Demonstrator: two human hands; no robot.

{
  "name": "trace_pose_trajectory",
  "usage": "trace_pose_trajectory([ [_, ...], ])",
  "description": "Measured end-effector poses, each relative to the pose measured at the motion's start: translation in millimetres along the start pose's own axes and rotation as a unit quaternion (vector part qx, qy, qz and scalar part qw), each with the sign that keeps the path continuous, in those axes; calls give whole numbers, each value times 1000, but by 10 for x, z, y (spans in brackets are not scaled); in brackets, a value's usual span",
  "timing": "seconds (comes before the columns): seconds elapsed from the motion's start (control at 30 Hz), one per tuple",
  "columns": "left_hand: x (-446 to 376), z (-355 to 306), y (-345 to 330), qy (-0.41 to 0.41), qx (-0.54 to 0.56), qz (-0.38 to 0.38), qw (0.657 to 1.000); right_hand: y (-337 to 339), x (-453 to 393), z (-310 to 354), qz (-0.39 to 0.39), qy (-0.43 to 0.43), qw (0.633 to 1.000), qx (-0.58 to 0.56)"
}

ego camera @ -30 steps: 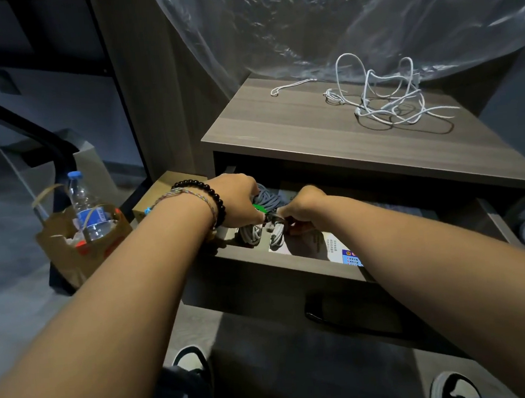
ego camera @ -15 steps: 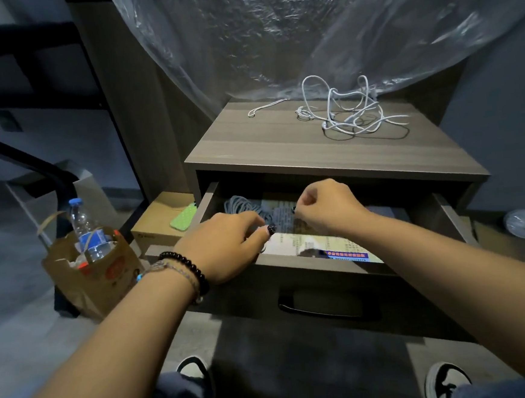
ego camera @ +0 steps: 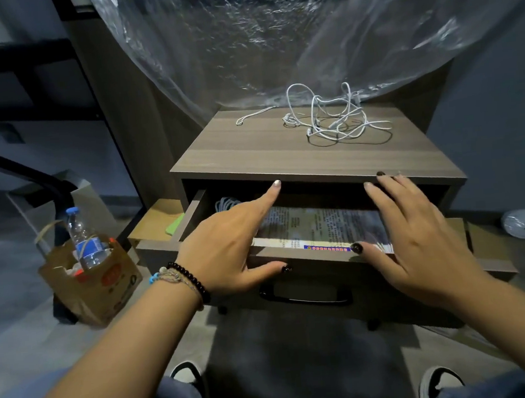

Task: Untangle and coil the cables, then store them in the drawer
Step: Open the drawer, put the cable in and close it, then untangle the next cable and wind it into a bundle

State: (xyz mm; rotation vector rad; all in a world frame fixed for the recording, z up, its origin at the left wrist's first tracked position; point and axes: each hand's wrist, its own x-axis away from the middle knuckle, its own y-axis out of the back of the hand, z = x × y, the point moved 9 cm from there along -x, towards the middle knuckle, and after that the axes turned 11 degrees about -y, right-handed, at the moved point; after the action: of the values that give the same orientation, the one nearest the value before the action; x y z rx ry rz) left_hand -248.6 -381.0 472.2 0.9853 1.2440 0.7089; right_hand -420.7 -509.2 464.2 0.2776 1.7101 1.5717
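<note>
A tangle of white cable (ego camera: 336, 120) lies on top of the wooden nightstand (ego camera: 251, 155), toward the back right. A short separate white cord (ego camera: 253, 115) lies at the back left of the top. The drawer (ego camera: 303, 258) stands pulled out, and a coiled grey cable (ego camera: 225, 203) lies in its back left corner beside a printed sheet (ego camera: 320, 225). My left hand (ego camera: 227, 248) hovers over the drawer's left side, fingers straight, holding nothing. My right hand (ego camera: 421, 233) is spread open over the drawer's right side, also without anything in it.
A brown paper bag (ego camera: 88, 281) with a water bottle (ego camera: 84, 241) stands on the floor at the left. A cardboard box (ego camera: 153, 223) sits beside the nightstand. Clear plastic sheeting (ego camera: 304, 32) hangs behind the top. My shoes show at the bottom edge.
Both hands let go of the grey coil and drew back out of the drawer, opening their fingers. The coil now lies alone in the drawer.
</note>
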Motion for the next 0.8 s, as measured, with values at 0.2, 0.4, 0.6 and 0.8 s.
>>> trace_pose_trajectory([
  [0.2, -64, 367, -239, 113, -89, 55, 988, -221, -296, -3, 67, 35, 995, 70],
  [0.4, -280, 635, -371, 184, -95, 76, 975, -378, -682, -156, 85, -4, 994, 70],
  [0.6, -582, 886, -326, 231, -75, 40, 969, -482, -906, -244, 47, -51, 995, 76],
  [0.8, -877, 983, -323, 250, -67, 19, 966, -507, -1034, -151, 3, -105, 994, 38],
])
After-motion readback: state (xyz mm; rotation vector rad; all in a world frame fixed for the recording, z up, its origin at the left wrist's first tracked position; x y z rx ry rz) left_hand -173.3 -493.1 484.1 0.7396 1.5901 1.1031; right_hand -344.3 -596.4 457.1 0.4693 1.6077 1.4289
